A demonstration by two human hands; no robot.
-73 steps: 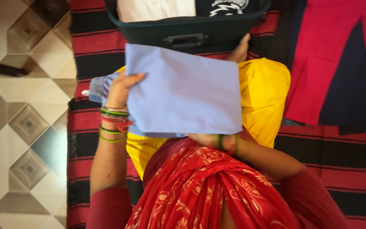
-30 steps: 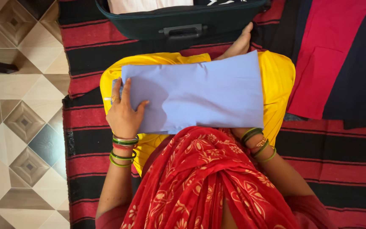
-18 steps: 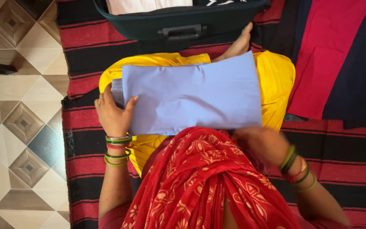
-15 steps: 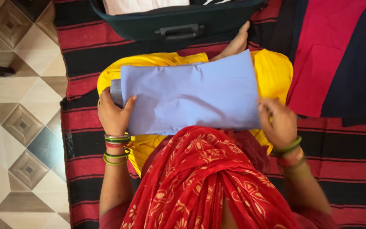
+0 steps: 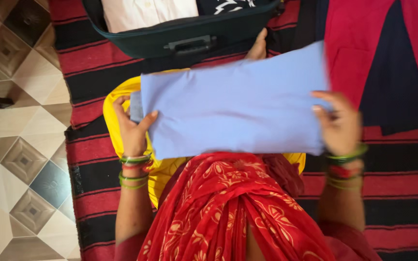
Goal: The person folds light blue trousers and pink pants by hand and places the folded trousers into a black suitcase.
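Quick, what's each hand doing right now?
Left hand: closed on the folded blue cloth, left end.
Right hand: closed on its right end.

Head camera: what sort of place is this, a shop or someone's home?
Most likely a home floor. A red-and-black striped rug lies over patterned floor tiles, an open dark suitcase holds folded clothes, and both hands hold a folded lilac garment.

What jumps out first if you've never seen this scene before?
The folded pale blue cloth fills the middle, gripped at its ends by the left hand and right hand. Beneath it lies yellow fabric, with red patterned drapery below. An open dark suitcase sits at the top on a red-and-black striped mat.
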